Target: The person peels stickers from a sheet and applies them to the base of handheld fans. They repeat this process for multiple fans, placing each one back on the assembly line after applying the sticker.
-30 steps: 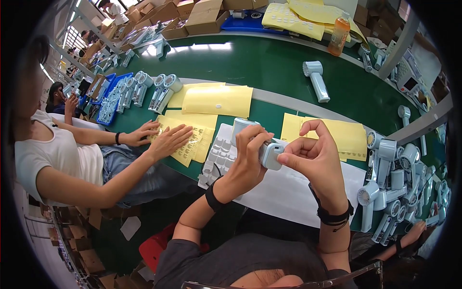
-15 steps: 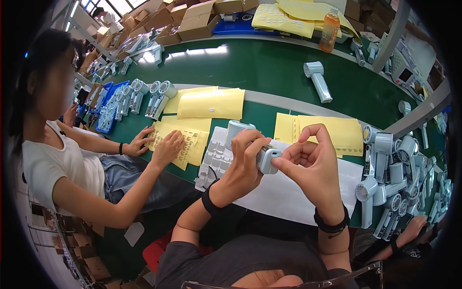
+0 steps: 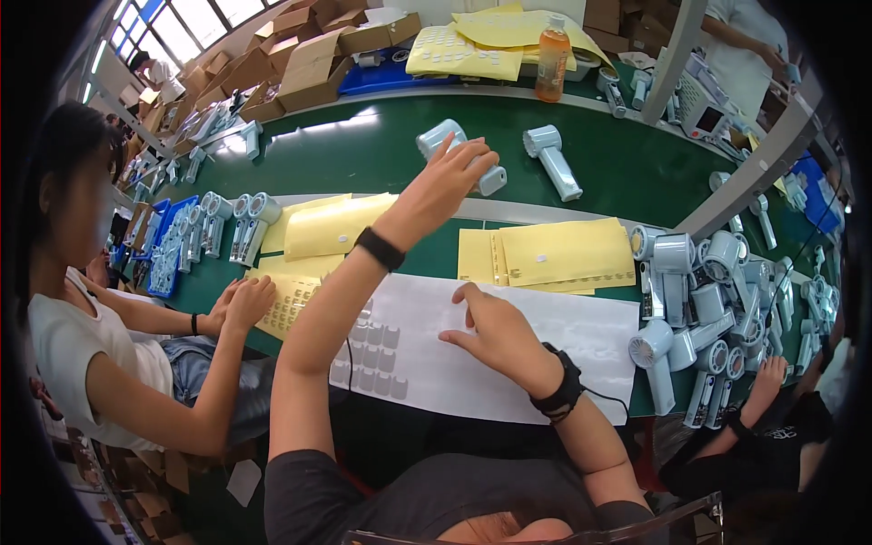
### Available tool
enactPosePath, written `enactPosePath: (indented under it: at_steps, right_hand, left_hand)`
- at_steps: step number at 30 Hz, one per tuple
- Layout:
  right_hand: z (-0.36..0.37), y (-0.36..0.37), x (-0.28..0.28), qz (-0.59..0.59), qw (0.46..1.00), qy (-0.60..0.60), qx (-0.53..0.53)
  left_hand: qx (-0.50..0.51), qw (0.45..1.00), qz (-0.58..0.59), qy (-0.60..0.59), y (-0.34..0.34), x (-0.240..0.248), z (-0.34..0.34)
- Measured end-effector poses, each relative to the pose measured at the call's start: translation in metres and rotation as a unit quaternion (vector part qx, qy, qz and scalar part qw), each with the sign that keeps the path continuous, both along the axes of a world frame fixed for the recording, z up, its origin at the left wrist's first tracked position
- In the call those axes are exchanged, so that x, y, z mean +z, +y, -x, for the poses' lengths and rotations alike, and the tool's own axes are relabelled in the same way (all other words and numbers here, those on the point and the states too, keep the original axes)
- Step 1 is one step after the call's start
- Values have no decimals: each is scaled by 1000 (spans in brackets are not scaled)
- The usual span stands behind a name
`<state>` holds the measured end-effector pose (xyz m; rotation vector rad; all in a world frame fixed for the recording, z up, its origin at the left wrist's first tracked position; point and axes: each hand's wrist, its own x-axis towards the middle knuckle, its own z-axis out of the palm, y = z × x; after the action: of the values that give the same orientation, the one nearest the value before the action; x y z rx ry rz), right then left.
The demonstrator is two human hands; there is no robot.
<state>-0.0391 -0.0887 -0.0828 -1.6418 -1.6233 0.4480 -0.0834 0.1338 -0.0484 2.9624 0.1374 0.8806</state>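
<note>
My left hand [image 3: 440,186] is stretched far out over the green table, closed round a light-blue handheld fan [image 3: 491,182]. The fan's round head pokes out past the fingers and its handle end points right. Just right of it, a second light-blue handheld fan [image 3: 557,165] lies on the table. Nearer to me, my right hand [image 3: 500,331] hovers above a white sheet [image 3: 427,318], thumb and forefinger apart, with nothing visible between them. Grey cut-out stickers [image 3: 377,350] sit in rows on the sheet's left part.
Many fans are heaped [image 3: 718,300] at the right. Yellow sticker sheets [image 3: 568,250] lie beyond the white sheet. A co-worker [image 3: 136,363] sits at left, hands on a yellow sheet. An orange drink bottle [image 3: 551,59] stands at the back. A metal post [image 3: 749,186] rises at right.
My left hand has carried the fan from above the white sheet forward to the far part of the table. My right hand has come away from the fan and dropped lower and left.
</note>
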Motion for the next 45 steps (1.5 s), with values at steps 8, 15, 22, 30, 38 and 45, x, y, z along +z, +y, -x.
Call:
enactPosePath:
  at_steps: [8, 15, 22, 30, 38, 45]
  right_hand:
    - [-2, -9, -28, 66, 994, 89, -2]
    - [4, -13, -36, 23, 1000, 20, 2]
    - [5, -8, -35, 1, 1000, 4, -6]
    - [6, -4, -37, -12, 1000, 11, 3]
    - [5, -11, -41, -6, 1000, 12, 1]
    - [7, -13, -40, -12, 1000, 8, 1]
  left_hand:
    - [98, 955, -224, 170, 75, -81, -56]
    - [146, 988, 23, 50, 65, -88, -17]
    - [701, 699, -139, 17, 130, -33, 128]
    - [832, 546, -42, 89, 159, -80, 240]
    - [730, 670, -136, 28, 142, -62, 186]
    - [838, 535, 51, 93, 139, -83, 289]
